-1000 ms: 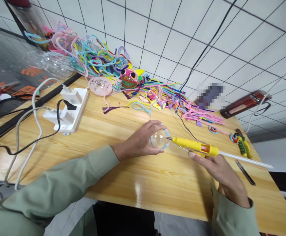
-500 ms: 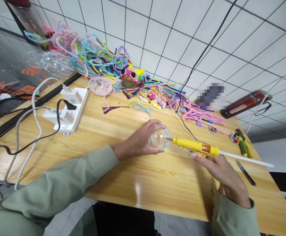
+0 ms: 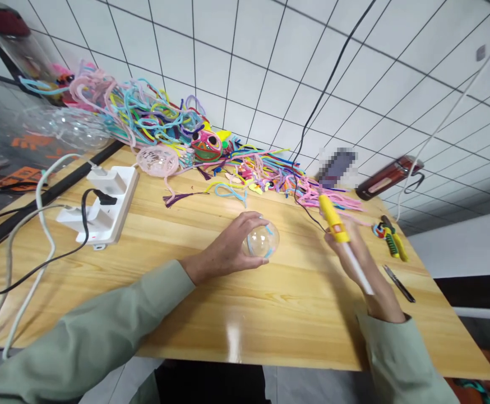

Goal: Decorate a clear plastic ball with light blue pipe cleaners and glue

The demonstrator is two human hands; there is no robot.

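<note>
In my left hand (image 3: 228, 249) is a clear plastic ball (image 3: 266, 238) with light blue strips on it; thumb and fingers curve round its left side. My right hand (image 3: 356, 247) grips a yellow hot glue gun (image 3: 333, 217), blurred by motion. The gun's nozzle points away toward the wall, and a white glue stick (image 3: 358, 269) juts from its back end. The gun is apart from the ball, over the right part of the wooden table (image 3: 287, 314).
A white power strip (image 3: 116, 205) with cables lies at left. Colourful pipe cleaners (image 3: 144, 112) and a decorated ball (image 3: 207, 145) line the wall. At right are a red flask (image 3: 388, 177), pliers (image 3: 392, 238) and a craft knife (image 3: 398, 283). A black cord (image 3: 299, 163) hangs down to the table.
My right hand has drawn the glue gun away from the ball and turned its nozzle from leftward to toward the wall. My left hand still holds the ball. The view has shifted slightly.
</note>
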